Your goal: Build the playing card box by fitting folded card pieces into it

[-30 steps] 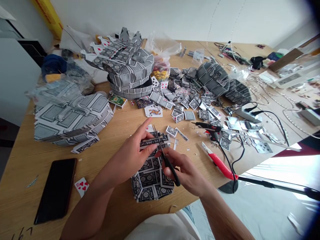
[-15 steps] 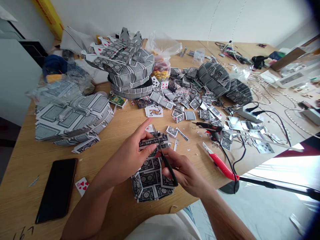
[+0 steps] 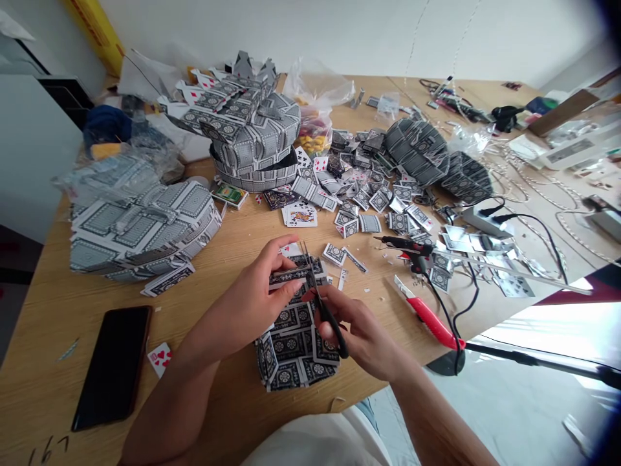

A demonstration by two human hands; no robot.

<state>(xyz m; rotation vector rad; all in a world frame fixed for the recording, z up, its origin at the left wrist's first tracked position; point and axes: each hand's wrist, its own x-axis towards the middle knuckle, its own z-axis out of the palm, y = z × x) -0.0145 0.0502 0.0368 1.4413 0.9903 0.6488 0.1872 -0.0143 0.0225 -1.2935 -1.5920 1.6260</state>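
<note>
My right hand [image 3: 356, 327] is closed round the handles of black-handled scissors [image 3: 330, 317], their blades pointing away over a patterned playing-card strip. Between the thumb and fingers of my left hand [image 3: 262, 294] is that playing card [image 3: 286, 277], black with a white edge. Beneath both hands, near the table's front edge, lies a rounded piece built from folded black-and-white playing cards [image 3: 291, 346]. Just beyond the blades are cut card pieces [image 3: 334, 254] and a thin cut strip [image 3: 356, 260].
A large card-built model [image 3: 252, 129] stands at the back, another card-built piece [image 3: 140, 226] at left. Loose folded cards [image 3: 369, 171] are heaped mid-table. To the right lie a glue gun [image 3: 410, 251] with its cable and a red-handled knife [image 3: 431, 320]. A phone [image 3: 114, 366] lies front left.
The scissors have shifted slightly and their blades stand a little further apart. My left hand stays on the card almost unmoved. The view has moved slightly.
</note>
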